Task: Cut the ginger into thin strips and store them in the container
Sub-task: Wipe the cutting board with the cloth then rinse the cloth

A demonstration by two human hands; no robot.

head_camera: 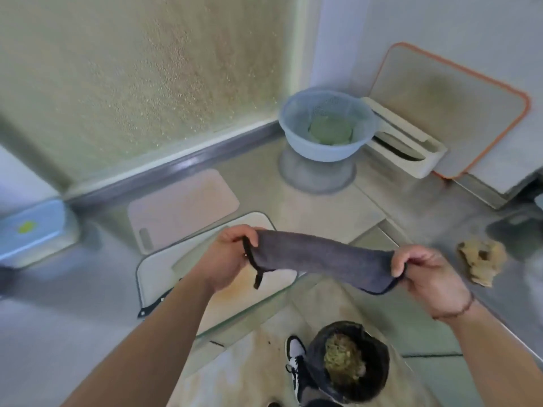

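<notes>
while your left hand and right hand each pinch an end of the grey cloth stretched between them above the white cutting board, the ginger lies right of your right hand on the steel counter, long axis running near-to-far.

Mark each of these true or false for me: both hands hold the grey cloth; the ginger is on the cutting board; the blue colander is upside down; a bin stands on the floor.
1. Both hands hold the grey cloth. True: left hand and right hand grip its ends.
2. The ginger is on the cutting board. False: it lies on the steel counter, right of the board.
3. The blue colander is upside down. False: it sits upright.
4. A bin stands on the floor. True.
</notes>
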